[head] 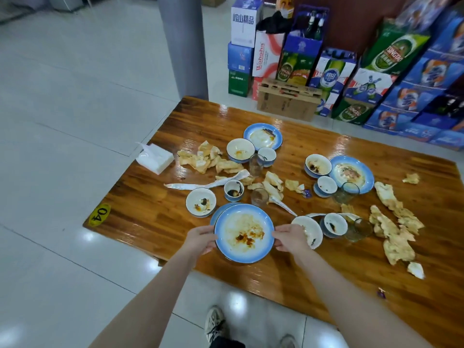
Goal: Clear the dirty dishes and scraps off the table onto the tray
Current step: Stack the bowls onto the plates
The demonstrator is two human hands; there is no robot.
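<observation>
Clamping the blue plate (244, 233) at opposite rims, fingers of left hand (200, 238) and right hand (288, 239)

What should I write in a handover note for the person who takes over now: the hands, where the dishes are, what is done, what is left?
Left hand and right hand: each grips the rim of the big dirty plate, at the near edge of the table.
A second plate lies partly under it.
Done: nothing looks cleared yet; no tray is in view.
Left: the far plate, the right plate, the bowls, the glasses and the crumpled napkins, all on the table.
</observation>
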